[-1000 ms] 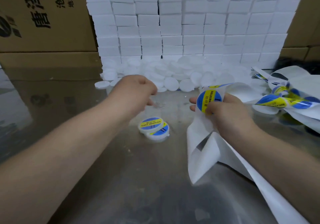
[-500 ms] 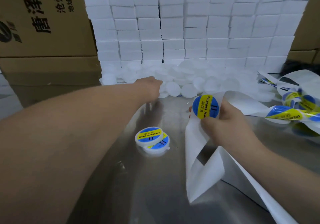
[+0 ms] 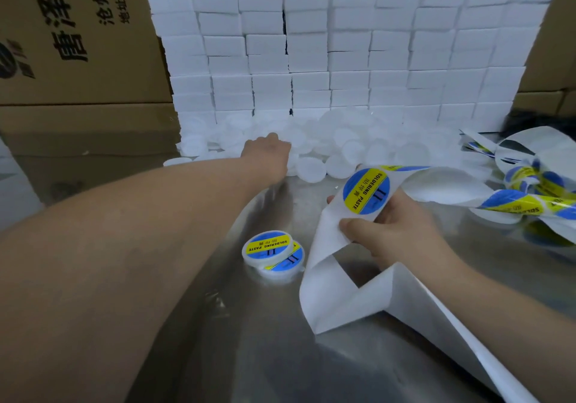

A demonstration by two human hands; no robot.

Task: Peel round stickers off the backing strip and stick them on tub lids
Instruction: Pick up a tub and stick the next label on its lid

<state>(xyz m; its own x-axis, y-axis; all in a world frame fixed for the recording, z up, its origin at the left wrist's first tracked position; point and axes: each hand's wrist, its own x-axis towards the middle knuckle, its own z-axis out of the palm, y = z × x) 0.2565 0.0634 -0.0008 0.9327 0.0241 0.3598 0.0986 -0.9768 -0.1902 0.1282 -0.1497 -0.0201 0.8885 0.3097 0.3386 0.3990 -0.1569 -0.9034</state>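
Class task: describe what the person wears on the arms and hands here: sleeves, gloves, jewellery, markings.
Nothing worn shows. The left hand and right hand are ungloved, no rings visible. The left forearm and right forearm are bare to the frame edge: no sleeves, watch, bands or markings.

Fingers of left hand [image 3: 268, 153] are hidden in lid pile [image 3: 343, 144] at 12 o'clock; grip cannot be told. Backing strip [image 3: 343, 293] is cut off at 5 o'clock edge. Sticker tangle [image 3: 530, 190] at 3 o'clock is blurred and cropped.

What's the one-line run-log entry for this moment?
left hand: at white lid pile, fingers hidden | right hand: pinches backing strip, Soldering Paste sticker facing up | labelled tubs: two, overlapping
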